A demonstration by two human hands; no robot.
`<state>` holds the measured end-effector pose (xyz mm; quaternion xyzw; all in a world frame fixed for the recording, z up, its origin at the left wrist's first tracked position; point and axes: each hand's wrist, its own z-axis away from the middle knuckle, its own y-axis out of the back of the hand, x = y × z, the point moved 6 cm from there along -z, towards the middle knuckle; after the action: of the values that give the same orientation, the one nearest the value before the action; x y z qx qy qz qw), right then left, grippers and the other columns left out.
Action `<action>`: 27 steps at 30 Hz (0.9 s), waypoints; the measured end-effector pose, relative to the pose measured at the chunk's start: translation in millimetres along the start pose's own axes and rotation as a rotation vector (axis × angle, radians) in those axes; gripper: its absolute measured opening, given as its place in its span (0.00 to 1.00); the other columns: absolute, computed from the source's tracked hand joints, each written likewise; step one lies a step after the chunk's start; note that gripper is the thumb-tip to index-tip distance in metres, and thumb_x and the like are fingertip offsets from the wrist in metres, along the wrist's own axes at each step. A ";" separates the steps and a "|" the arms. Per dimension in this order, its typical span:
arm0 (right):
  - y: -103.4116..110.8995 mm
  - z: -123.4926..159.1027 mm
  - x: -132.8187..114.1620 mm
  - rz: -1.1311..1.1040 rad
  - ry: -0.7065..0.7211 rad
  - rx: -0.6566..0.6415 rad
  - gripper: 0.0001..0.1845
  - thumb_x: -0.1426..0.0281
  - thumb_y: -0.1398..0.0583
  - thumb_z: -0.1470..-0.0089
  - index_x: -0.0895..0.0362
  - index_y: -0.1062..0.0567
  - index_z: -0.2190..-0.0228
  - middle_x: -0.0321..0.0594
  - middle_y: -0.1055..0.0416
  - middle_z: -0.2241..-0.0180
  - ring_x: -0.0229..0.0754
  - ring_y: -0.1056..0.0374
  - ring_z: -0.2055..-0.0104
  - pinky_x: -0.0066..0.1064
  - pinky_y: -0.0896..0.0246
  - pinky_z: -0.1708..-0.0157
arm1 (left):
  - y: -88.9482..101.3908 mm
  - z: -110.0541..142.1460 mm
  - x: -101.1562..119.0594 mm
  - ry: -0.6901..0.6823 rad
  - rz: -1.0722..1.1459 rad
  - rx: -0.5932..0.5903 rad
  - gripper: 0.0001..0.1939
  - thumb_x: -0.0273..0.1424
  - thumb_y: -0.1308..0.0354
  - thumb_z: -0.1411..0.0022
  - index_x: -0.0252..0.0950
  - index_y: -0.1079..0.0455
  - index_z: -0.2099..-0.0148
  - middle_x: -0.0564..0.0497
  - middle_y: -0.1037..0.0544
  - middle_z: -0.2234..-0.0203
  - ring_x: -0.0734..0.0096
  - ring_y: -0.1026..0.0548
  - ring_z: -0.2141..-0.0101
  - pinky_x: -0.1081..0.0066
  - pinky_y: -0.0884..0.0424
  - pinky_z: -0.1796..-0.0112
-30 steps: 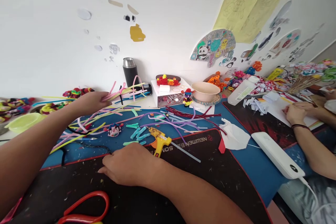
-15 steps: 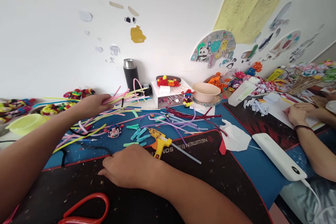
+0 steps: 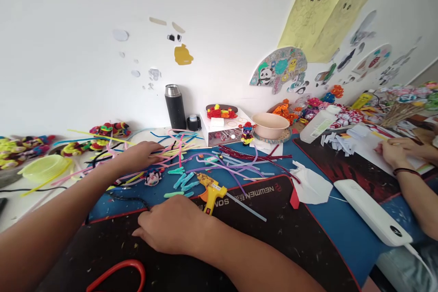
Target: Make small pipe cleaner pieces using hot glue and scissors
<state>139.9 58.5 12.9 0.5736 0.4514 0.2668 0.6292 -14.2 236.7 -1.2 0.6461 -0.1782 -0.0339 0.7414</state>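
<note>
Pipe cleaners point(image 3: 179, 148) lie in a loose, many-coloured spread toward the far side of the blue tabletop point(image 3: 345, 228), their ends pointing different ways. The left hand point(image 3: 145, 154) reaches across to them, fingers curled down against the pile; whether they pinch any, I cannot tell. The right hand point(image 3: 171, 223) rests half-curled on the black mat point(image 3: 290, 237), perhaps to brace that reach; whatever its palm covers is hidden. The yellow glue gun point(image 3: 214, 191) lies on its side, probably parked handy for the 2 hands
</note>
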 end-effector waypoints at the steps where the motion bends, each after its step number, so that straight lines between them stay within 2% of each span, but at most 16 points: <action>1: -0.2 0.1 0.0 0.000 -0.001 0.001 0.19 0.58 0.43 0.27 0.59 0.19 0.57 0.47 0.16 0.62 0.55 0.18 0.60 0.43 0.24 0.65 | -4.6 -0.1 0.3 -0.005 -0.006 -0.002 0.36 0.56 0.47 0.39 0.39 0.20 0.40 0.39 0.18 0.41 0.39 0.24 0.40 0.54 0.30 0.40; 4: -0.7 0.0 0.3 -0.008 -0.008 -0.008 0.19 0.58 0.44 0.26 0.59 0.19 0.57 0.47 0.16 0.62 0.54 0.18 0.60 0.43 0.24 0.65 | -6.1 -0.2 -3.4 0.005 0.044 -0.008 0.38 0.60 0.48 0.39 0.42 0.19 0.40 0.42 0.16 0.43 0.41 0.21 0.44 0.57 0.27 0.44; 7: -2.3 -0.8 0.1 -0.022 -0.007 -0.024 0.20 0.58 0.45 0.26 0.59 0.19 0.56 0.47 0.16 0.62 0.55 0.17 0.59 0.44 0.23 0.63 | 10.4 -3.7 -12.5 0.066 0.079 0.044 0.39 0.64 0.51 0.38 0.43 0.17 0.44 0.43 0.14 0.46 0.43 0.18 0.48 0.60 0.24 0.48; 9: -3.5 -1.6 -0.4 -0.029 -0.003 -0.035 0.19 0.58 0.44 0.26 0.59 0.19 0.56 0.47 0.16 0.61 0.55 0.17 0.59 0.45 0.23 0.63 | 23.2 -10.1 -18.0 0.121 0.014 0.106 0.39 0.62 0.56 0.34 0.41 0.17 0.44 0.42 0.14 0.47 0.43 0.18 0.49 0.59 0.24 0.49; 11: -3.9 -2.3 -0.6 -0.036 -0.005 -0.042 0.19 0.58 0.44 0.26 0.59 0.19 0.56 0.47 0.16 0.61 0.56 0.17 0.59 0.46 0.23 0.64 | 29.2 -20.6 -19.7 0.142 -0.041 0.138 0.36 0.55 0.58 0.30 0.40 0.19 0.42 0.40 0.15 0.45 0.41 0.20 0.46 0.57 0.26 0.45; 15: -2.8 -2.6 0.6 -0.044 -0.016 -0.057 0.19 0.59 0.45 0.26 0.60 0.20 0.55 0.47 0.16 0.61 0.56 0.17 0.59 0.46 0.22 0.64 | 20.9 -46.7 -18.6 0.134 -0.111 0.138 0.30 0.44 0.52 0.32 0.37 0.22 0.37 0.37 0.19 0.40 0.41 0.26 0.38 0.55 0.30 0.41; 21: -1.8 -1.0 0.0 -0.052 -0.001 -0.023 0.21 0.57 0.46 0.25 0.60 0.21 0.55 0.48 0.16 0.61 0.55 0.17 0.59 0.46 0.22 0.63 | 4.8 -67.9 -25.7 0.155 -0.184 0.119 0.26 0.45 0.42 0.42 0.43 0.17 0.46 0.36 0.13 0.52 0.40 0.25 0.42 0.56 0.29 0.46; 24: -0.4 -0.6 -2.3 -0.056 0.011 -0.040 0.19 0.59 0.45 0.26 0.59 0.21 0.55 0.47 0.16 0.61 0.55 0.17 0.59 0.46 0.22 0.64 | 6.3 -69.0 -29.5 0.163 -0.222 0.109 0.22 0.43 0.44 0.40 0.40 0.16 0.51 0.34 0.14 0.53 0.38 0.24 0.45 0.56 0.28 0.50; 27: 3.3 -0.4 -3.7 -0.065 0.014 -0.070 0.19 0.59 0.46 0.25 0.60 0.21 0.54 0.47 0.16 0.60 0.56 0.17 0.58 0.47 0.22 0.65 | 17.1 -65.8 -33.3 0.180 -0.240 0.119 0.23 0.41 0.48 0.35 0.37 0.16 0.51 0.32 0.15 0.51 0.38 0.22 0.49 0.56 0.27 0.54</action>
<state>138.5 56.2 17.1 0.5346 0.4646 0.2656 0.6541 -28.1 311.1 1.4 0.7058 -0.0343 -0.0534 0.7055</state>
